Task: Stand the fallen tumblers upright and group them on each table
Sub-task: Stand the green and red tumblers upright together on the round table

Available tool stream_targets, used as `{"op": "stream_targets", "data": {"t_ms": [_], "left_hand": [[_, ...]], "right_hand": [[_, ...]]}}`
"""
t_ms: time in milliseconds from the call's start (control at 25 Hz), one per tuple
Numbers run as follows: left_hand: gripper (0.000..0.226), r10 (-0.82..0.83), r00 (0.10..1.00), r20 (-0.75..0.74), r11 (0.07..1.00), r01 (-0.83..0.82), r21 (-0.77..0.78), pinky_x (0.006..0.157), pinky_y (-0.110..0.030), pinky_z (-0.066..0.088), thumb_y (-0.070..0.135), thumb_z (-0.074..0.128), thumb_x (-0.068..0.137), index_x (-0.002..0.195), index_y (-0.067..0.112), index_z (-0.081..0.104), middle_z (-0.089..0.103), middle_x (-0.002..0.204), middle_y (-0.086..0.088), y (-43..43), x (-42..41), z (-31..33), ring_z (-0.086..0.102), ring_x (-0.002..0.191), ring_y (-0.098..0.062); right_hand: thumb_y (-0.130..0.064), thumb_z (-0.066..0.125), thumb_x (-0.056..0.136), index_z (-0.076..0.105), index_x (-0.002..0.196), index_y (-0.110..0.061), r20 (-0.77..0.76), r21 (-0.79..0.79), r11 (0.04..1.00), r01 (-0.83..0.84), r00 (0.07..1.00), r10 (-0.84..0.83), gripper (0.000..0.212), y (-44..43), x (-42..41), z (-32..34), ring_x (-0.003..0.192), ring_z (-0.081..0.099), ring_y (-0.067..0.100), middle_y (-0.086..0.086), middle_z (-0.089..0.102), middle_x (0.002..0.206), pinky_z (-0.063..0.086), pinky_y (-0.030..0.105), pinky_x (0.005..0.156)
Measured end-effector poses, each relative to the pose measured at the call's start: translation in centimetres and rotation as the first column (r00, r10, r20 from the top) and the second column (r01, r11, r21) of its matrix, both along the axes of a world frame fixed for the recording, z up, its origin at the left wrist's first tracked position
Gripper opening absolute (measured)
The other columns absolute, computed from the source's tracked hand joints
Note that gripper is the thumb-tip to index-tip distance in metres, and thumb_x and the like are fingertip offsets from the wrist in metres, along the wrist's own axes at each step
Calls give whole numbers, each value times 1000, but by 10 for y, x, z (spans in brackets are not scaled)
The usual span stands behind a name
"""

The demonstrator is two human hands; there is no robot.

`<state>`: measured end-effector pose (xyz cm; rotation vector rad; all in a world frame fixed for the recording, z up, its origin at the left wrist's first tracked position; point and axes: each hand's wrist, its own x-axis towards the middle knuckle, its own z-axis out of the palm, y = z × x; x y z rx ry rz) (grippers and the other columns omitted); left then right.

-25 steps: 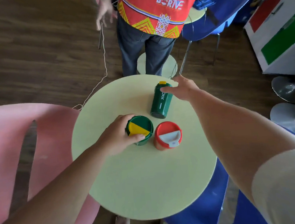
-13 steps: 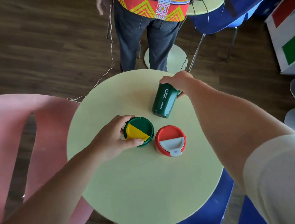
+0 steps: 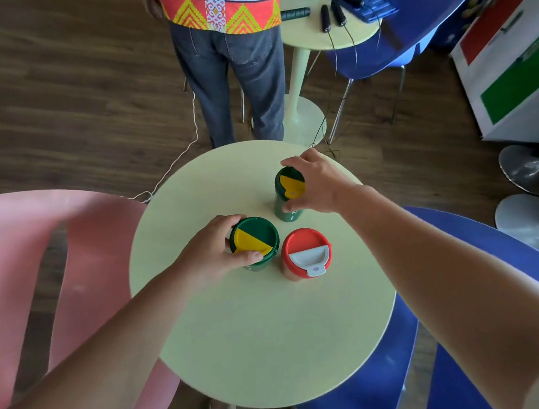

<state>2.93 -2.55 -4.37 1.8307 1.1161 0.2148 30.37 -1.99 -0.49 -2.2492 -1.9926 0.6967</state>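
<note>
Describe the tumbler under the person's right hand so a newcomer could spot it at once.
Start at the round pale table. Three tumblers stand there; the far green tumbler sits toward the far edge, tilted, gripped by the right hand. Unlike the near green tumbler and red-lidded tumbler, it stands apart.

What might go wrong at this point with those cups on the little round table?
The right hand holds the far green tumbler tilted; let go early, it may topple again. It stands near the table edge, so a roll might drop it. Sliding it closer may bump the red tumbler.
</note>
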Motion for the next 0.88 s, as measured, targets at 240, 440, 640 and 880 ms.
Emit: {"op": "stream_targets", "data": {"t_ms": [240, 440, 640, 880], "left_hand": [[93, 4, 1000, -26, 1000, -4, 7, 94, -31, 51, 65, 77, 61, 144, 31, 52, 55, 137, 10, -2, -2, -2, 63, 107, -10], [93, 17, 1000, -12, 1000, -17, 4, 90, -27, 50, 64, 79, 61, 144, 31, 53, 57, 137, 11, -1, -3, -5, 63, 106, -4], [93, 11, 999, -39, 1000, -11, 16, 91, -27, 49, 64, 79, 63, 146, 30, 51, 56, 138, 11, -1, -3, -4, 63, 107, -10], [81, 7, 998, -67, 999, -4, 41, 82, -14, 40, 44, 87, 77, 147, 27, 50, 54, 139, 9, 0, 0, 0, 59, 107, -11]], "right_hand": [[-43, 74, 85, 40, 156, -42, 40, -173, 965, -196, 978, 206, 79, 25, 8, 28, 150, 33, 28, 1, 37, 165, 31, 45, 120], [-43, 73, 86, 57, 143, -44, 144, -329, 903, -275, 931, 336, 60, 52, -1, 50, 131, 56, 26, -3, 57, 147, 50, 41, 103], [-60, 75, 82, 66, 115, -28, 69, -309, 945, -110, 988, 137, 47, 49, 15, 34, 70, 79, 22, 8, 76, 102, 66, 44, 77], [-61, 66, 87, 62, 132, -26, 173, -265, 957, -118, 971, 168, 57, 43, 20, 31, 99, 73, 26, 5, 72, 122, 58, 46, 94]]}}
